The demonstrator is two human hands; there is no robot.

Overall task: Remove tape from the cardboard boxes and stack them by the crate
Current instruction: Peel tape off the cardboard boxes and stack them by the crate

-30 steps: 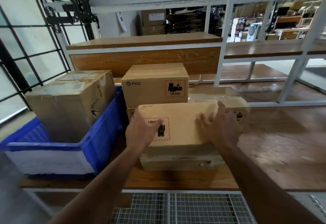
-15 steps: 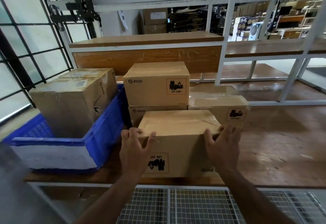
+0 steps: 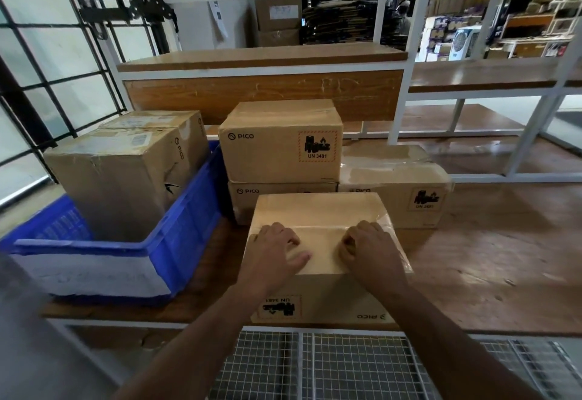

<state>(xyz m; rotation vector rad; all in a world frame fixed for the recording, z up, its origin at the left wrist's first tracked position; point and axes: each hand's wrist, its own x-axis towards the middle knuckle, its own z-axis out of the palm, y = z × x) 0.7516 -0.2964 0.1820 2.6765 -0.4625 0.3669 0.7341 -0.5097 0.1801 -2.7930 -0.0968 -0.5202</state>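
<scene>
With the box (image 3: 318, 232) now turned label-down at the desk (image 3: 491, 261) edge beside the crate (image 3: 176, 242), we press our left hand (image 3: 272, 253) flat and curl right-hand (image 3: 370, 250) fingers at its tape (peeling can begin).

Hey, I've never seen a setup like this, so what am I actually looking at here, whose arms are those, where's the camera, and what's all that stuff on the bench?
There is no machine here. The camera sits on a person's head and looks forward and down, so the two bare arms reaching in from below are the wearer's own. The left hand and right hand rest on top of the nearest cardboard box, fingers bent at the clear tape along its top seam; whether they have hold of the tape, I cannot tell. That box stands on a wooden bench. Behind it are three more boxes: a two-high stack and a single box to its right. On the left, a blue crate holds further boxes.
</scene>
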